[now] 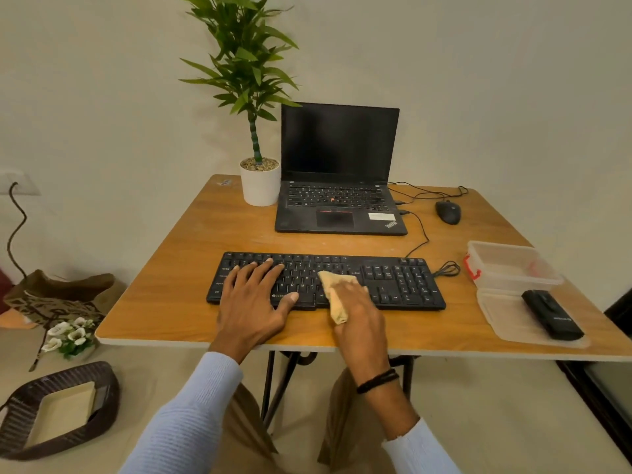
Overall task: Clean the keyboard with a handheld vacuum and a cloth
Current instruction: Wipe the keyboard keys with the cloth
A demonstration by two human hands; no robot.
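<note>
Left hand (254,295) lies flat on the keyboard (403,282); right hand (357,311) grips the cloth (332,290), wiping. The vacuum (551,314), lying further right, probably has done its part.

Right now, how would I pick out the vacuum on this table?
Start at the wooden table and go to its right edge, where a clear box lies open. The vacuum rests on its flat lid, nearest you. It is a slim black bar, unlike the rounded mouse farther back.

Black keyboard (393,282), crumpled tan cloth (333,292) atop, vacuum (552,314) right
</note>
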